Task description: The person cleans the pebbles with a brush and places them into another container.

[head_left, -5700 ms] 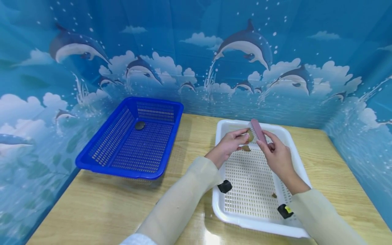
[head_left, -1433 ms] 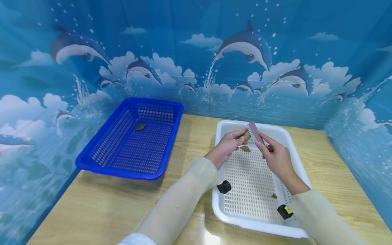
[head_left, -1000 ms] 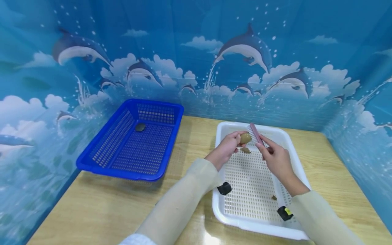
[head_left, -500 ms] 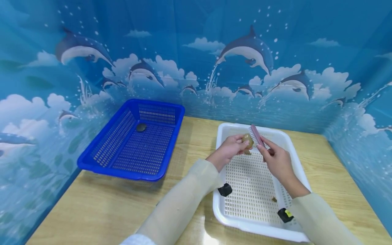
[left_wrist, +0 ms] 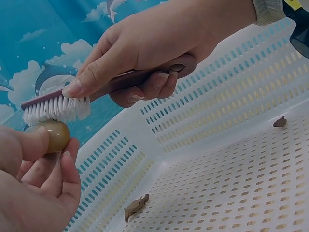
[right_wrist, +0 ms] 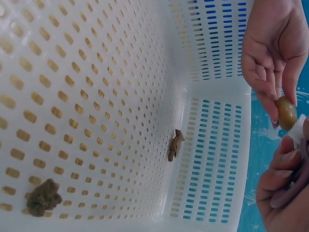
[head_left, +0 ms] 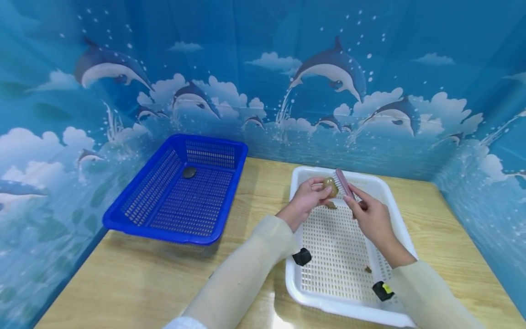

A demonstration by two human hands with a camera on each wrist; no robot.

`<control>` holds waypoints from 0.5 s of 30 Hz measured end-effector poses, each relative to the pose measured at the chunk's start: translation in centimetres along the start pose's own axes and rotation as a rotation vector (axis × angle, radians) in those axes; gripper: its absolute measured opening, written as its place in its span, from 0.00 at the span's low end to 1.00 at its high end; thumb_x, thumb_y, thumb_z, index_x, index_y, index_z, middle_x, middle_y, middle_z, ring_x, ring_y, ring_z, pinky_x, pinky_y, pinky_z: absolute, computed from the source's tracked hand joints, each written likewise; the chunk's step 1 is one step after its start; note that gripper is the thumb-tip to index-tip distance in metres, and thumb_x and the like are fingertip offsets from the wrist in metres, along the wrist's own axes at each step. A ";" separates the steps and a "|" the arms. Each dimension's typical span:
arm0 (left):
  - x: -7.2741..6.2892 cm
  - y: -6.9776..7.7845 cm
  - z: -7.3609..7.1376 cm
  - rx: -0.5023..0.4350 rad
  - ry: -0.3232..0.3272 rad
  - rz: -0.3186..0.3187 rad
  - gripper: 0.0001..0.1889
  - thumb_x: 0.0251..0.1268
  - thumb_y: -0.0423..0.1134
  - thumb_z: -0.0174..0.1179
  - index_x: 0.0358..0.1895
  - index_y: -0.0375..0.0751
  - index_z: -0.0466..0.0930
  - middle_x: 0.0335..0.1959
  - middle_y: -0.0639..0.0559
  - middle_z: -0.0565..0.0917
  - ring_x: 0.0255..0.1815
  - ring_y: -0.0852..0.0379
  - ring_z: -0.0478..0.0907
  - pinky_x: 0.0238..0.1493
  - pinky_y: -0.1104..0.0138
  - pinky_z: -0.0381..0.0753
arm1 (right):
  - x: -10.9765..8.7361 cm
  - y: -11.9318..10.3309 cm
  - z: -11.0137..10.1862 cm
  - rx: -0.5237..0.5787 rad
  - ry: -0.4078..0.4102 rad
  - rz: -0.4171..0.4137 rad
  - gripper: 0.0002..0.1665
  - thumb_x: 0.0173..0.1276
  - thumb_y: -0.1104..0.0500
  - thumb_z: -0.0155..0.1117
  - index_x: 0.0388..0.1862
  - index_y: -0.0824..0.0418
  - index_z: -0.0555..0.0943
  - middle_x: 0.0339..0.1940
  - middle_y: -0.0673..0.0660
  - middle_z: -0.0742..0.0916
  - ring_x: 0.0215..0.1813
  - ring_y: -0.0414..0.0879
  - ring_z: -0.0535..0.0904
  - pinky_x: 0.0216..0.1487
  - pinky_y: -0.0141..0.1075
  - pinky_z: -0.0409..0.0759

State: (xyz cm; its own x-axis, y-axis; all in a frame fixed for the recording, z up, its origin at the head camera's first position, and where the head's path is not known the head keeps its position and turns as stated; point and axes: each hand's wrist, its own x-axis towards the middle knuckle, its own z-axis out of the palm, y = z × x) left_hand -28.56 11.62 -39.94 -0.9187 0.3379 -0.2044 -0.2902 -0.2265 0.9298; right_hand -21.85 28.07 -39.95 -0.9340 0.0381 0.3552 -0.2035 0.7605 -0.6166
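Note:
My left hand pinches a smooth, glossy olive-brown stone between thumb and fingers, above the far end of the white basket. In my right hand is a scrubbing brush with a dusky pink handle and white bristles. The right thumb lies along the handle while the fingers curl beneath it. In the left wrist view the bristles press on the stone's upper side. Part of the stone is hidden by the left thumb and fingers.
Two brown clumps lie in the white basket: a ragged clump near the far wall and a smaller clump on its floor. To the left stands a blue basket with a dark rounded stone inside. A dolphin-print curtain surrounds the wooden table.
Left fingers have turned the stone, showing different sides of it, and shifted their grip. The brush stays beside it in my right hand, tilting slightly. Both baskets stay in place.

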 end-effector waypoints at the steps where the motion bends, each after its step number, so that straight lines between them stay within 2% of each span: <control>1: 0.0 0.0 0.0 0.008 0.000 -0.001 0.18 0.68 0.32 0.60 0.60 0.39 0.75 0.50 0.45 0.84 0.43 0.54 0.84 0.51 0.60 0.81 | 0.0 0.0 0.0 0.002 0.001 0.001 0.28 0.75 0.48 0.56 0.68 0.61 0.73 0.16 0.58 0.81 0.14 0.39 0.68 0.12 0.32 0.66; 6: -0.2 0.0 -0.1 0.083 -0.019 -0.013 0.16 0.68 0.34 0.60 0.58 0.45 0.77 0.48 0.51 0.85 0.40 0.59 0.82 0.42 0.66 0.78 | 0.0 -0.1 -0.1 0.003 0.002 -0.001 0.28 0.75 0.48 0.56 0.68 0.61 0.73 0.15 0.55 0.80 0.14 0.39 0.67 0.12 0.32 0.66; 15: -0.1 -0.1 0.0 0.162 -0.087 -0.028 0.17 0.70 0.35 0.59 0.60 0.42 0.76 0.53 0.50 0.83 0.36 0.63 0.77 0.34 0.71 0.71 | 0.1 -0.1 -0.1 0.005 0.006 0.004 0.28 0.75 0.47 0.55 0.67 0.61 0.74 0.14 0.52 0.79 0.14 0.39 0.67 0.12 0.32 0.65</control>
State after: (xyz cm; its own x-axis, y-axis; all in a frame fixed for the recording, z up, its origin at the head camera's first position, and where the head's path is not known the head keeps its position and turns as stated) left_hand -28.49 11.59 -40.01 -0.8824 0.4210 -0.2100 -0.2618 -0.0686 0.9627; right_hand -21.88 28.06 -39.86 -0.9332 0.0454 0.3566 -0.2007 0.7572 -0.6215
